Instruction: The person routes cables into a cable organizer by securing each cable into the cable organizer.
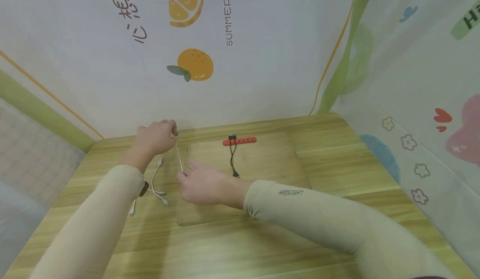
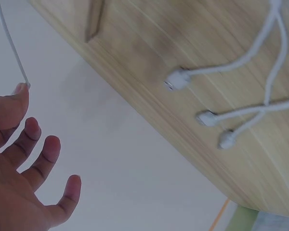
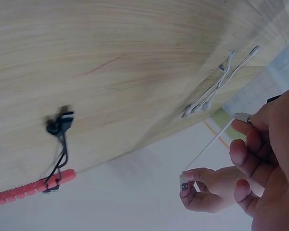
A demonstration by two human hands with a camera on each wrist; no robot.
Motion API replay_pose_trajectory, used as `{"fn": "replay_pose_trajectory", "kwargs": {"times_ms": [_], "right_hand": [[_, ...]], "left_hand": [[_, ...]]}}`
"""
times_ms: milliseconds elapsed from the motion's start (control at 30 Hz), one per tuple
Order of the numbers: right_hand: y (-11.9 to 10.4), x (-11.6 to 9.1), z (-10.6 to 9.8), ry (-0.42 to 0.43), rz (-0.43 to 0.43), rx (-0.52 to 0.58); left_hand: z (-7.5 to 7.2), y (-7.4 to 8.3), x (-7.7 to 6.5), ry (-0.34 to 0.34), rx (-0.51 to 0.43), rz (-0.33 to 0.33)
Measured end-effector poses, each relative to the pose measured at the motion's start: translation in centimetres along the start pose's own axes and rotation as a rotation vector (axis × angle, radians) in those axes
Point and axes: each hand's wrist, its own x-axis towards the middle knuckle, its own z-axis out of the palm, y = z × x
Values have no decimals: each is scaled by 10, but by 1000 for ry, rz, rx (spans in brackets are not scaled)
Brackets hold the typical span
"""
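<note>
A short white USB cable [image 1: 180, 157] stretches nearly straight between both hands, above the left edge of the wooden board. My left hand [image 1: 155, 138] pinches its USB plug [image 3: 184, 183] between thumb and forefinger; in the left wrist view the other fingers are spread and loosely bent. Lower and to the right, my right hand [image 1: 204, 184] pinches the opposite connector [image 3: 242, 117] between thumb and fingertip. Several white cable ends [image 2: 178, 78] lie on the table beneath the left arm, two of the cables crossing.
A red cable holder strip [image 1: 245, 140] lies near the back of the wooden board [image 1: 273, 162]. Black cables [image 1: 231, 158] are set in its left part, their plugs trailing forward. A printed white curtain [image 1: 262, 70] rises behind the table.
</note>
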Motion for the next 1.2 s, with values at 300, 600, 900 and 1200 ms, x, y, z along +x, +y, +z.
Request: {"fn": "replay_pose_trajectory", "kwargs": {"times_ms": [300, 600, 900, 1200], "right_hand": [[10, -20, 8, 1, 18, -32], [17, -41, 14, -1, 50, -31], [20, -63, 27, 8, 70, -46], [21, -85, 37, -23, 73, -47]], "left_hand": [[0, 30, 14, 68, 7, 2], [1, 57, 29, 105, 45, 11], [15, 86, 48, 141, 31, 32], [36, 118, 62, 143, -12, 51]]}}
